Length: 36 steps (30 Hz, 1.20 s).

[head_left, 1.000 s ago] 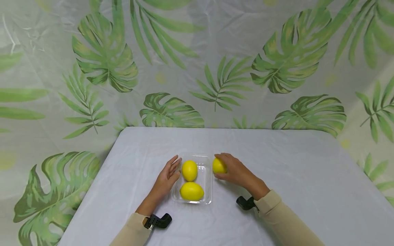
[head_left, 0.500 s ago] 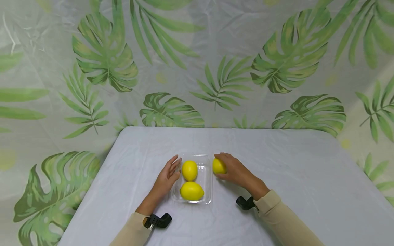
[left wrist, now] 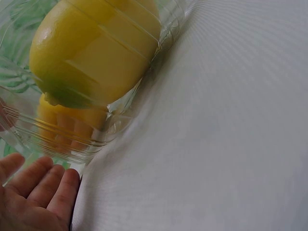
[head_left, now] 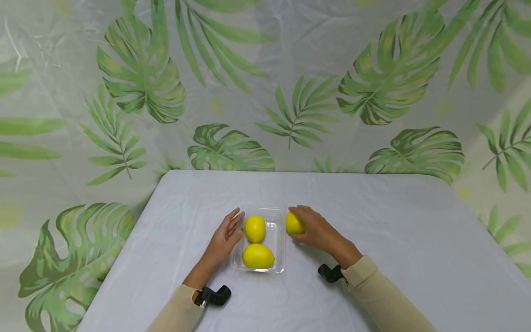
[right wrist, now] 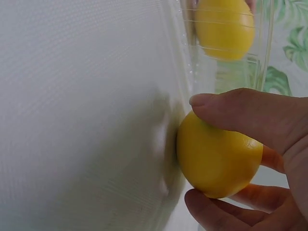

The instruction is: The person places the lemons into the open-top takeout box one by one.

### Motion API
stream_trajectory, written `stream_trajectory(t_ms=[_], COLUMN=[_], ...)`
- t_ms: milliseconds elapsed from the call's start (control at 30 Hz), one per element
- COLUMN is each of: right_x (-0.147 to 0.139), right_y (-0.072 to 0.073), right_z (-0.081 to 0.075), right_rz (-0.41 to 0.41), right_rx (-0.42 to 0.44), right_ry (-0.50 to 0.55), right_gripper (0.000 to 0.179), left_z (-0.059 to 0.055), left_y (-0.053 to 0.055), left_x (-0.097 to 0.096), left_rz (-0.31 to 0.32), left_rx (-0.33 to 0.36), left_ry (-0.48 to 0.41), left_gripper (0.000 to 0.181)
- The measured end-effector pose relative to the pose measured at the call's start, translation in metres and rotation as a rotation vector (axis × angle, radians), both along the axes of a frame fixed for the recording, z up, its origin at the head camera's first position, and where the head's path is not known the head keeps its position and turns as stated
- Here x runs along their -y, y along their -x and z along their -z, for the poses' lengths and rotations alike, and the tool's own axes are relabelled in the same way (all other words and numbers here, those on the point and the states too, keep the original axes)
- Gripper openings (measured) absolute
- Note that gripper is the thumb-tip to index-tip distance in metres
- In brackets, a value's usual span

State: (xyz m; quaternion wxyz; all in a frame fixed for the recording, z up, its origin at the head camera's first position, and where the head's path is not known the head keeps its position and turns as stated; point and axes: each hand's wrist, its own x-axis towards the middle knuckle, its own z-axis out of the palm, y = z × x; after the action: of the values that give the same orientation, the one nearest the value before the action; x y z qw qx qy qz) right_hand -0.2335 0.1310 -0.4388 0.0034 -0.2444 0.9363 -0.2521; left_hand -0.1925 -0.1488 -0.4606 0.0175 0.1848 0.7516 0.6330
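A clear plastic tray [head_left: 279, 246] stands on the white-covered table with two lemons inside. One lemon [head_left: 255, 228] is toward the back, the other [head_left: 258, 256] lies sideways in front. Just outside the tray's right wall, my right hand [head_left: 316, 227] grips a third lemon [right wrist: 216, 156] between thumb and fingers, low at the tablecloth. My left hand [head_left: 224, 237] is at the tray's left side, fingers extended and slightly bent. In the left wrist view its fingers [left wrist: 62, 192] are close to the clear wall; whether they touch it I cannot tell.
The white tablecloth [head_left: 394, 221] spreads around the tray to the table's edges. Behind the table hangs a leaf-patterned sheet [head_left: 307, 55]. A black wrist camera [head_left: 213, 295] is strapped to the left wrist, and another black camera [head_left: 330, 273] to the right.
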Motion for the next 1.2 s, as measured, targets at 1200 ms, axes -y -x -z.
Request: stream_trajectory(t_ms=[1200], right_x=[-0.010], right_y=[-0.004], right_z=[-0.014], right_rz=[-0.069], right_rx=[-0.165], right_ry=[0.065], right_gripper=[0.071], left_z=[0.002], left_y=[0.000], left_x=[0.001], left_rz=[0.011], left_rx=[0.001], left_ry=[-0.017], left_gripper=[0.055])
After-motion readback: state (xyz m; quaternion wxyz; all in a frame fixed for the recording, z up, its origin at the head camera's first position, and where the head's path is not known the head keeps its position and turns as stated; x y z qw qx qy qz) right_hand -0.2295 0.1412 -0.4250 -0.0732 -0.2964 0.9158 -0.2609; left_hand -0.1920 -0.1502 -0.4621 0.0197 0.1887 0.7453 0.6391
